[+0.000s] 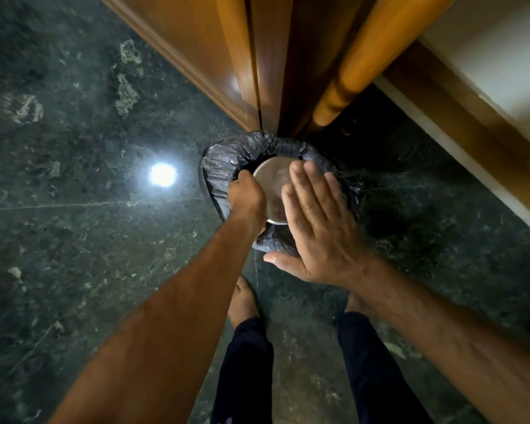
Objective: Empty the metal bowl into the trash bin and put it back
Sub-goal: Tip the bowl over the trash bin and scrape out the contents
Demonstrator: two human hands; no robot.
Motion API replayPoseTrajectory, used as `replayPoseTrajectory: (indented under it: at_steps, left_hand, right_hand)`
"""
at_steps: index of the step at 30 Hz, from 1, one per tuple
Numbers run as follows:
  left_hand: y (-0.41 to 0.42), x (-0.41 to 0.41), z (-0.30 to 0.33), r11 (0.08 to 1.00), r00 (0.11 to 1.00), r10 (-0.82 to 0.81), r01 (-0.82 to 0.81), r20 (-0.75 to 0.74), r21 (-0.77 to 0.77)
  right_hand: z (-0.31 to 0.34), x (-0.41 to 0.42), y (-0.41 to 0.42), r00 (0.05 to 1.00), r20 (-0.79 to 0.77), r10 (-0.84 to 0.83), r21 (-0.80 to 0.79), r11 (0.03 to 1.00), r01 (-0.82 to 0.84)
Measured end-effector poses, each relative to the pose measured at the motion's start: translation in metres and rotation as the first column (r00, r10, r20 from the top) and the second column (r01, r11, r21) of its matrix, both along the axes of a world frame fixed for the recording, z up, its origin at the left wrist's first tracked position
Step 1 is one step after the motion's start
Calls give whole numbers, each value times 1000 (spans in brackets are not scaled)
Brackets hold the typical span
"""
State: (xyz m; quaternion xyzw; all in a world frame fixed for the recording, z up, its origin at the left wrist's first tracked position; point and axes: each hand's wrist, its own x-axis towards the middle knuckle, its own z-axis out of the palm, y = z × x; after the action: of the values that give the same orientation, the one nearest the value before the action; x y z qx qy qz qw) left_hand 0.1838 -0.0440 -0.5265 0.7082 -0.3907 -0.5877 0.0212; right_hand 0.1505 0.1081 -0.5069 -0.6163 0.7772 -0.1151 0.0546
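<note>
The trash bin (227,166) serves as the landmark: one round bin lined with a crinkled black bag, standing on the dark green marbled floor (74,270). Far to the bin's left, a bright round reflection of a lamp (162,175) glares on the polished stone. Closer in, the left hand (247,198) reaches over the bin's left rim, its fingers curled tight around the edge of the metal bowl (273,185). That one bowl sits directly above the bin's mouth, turned over so its flat base faces the camera, and it hides most of the opening. On the bowl's right side the right hand (315,228) lies spread flat, fingers straight and together, thumb out, palm down over the bowl's base; it grasps nothing, and whether the palm actually touches the metal cannot be told. This hand also blocks the bin's right and near rim.

Behind the bin rise wooden panels (211,56) and one rounded wooden post (364,56), the bin tucked close against their foot. Right of the bin a wooden ledge (471,142) runs away diagonally. Nearer the camera than the bin, two bare feet (242,301) stand on the floor below two dark trouser legs (245,371).
</note>
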Motion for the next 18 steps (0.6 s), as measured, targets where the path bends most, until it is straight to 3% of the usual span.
replayPoseTrajectory:
  at_steps: [3,6,9,12,15,18]
  left_hand:
    - [1,1,3,999,999,13,-12,-31,42]
    - [5,2,3,997,997,20,-15,-74,80]
    - [11,4,3,998,998,-26,29,-55,58]
    - [13,9,-1,997,998,-54,56,-36,51]
    - [11,12,-5,998,998,-56,56,0,30]
    - [8,13,-11,998,998,-54,53,13,18]
  right_hand:
    - [-5,0,-2,997,-28,69,255,965,-59]
    - [-9,-2,-7,997,-33,75,166,984,-69]
    - [-14,-7,-11,995,14,99,251,963,-99]
    - [-18,-16,-14,998,43,56,135,989,-61]
    - [-14,-26,-17,997,80,21,216,976,-37]
    - [-18,-31,-12,994,107,-30,56,998,24]
